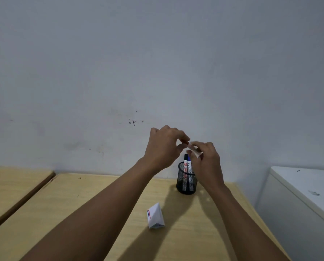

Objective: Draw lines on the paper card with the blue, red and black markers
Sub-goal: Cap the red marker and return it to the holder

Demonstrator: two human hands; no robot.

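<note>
Nearest, paper card [155,216] standing on desk [93,204], already showing red and blue lines. Farther, left hand [162,147] and right hand [207,161] are pinching a blurred marker [193,146] above the mesh cup [186,182]; black line seemingly remaining.

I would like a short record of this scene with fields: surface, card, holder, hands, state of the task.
surface: wooden table
card: folded paper card stands on the table, with red, blue and black lines near one edge
holder: black mesh cup behind the card, two markers upright inside
hands: left hand and right hand raised above the cup, together holding a blurred white marker
state of the task: three lines already on the card; cap colour of the held marker not visible
</note>
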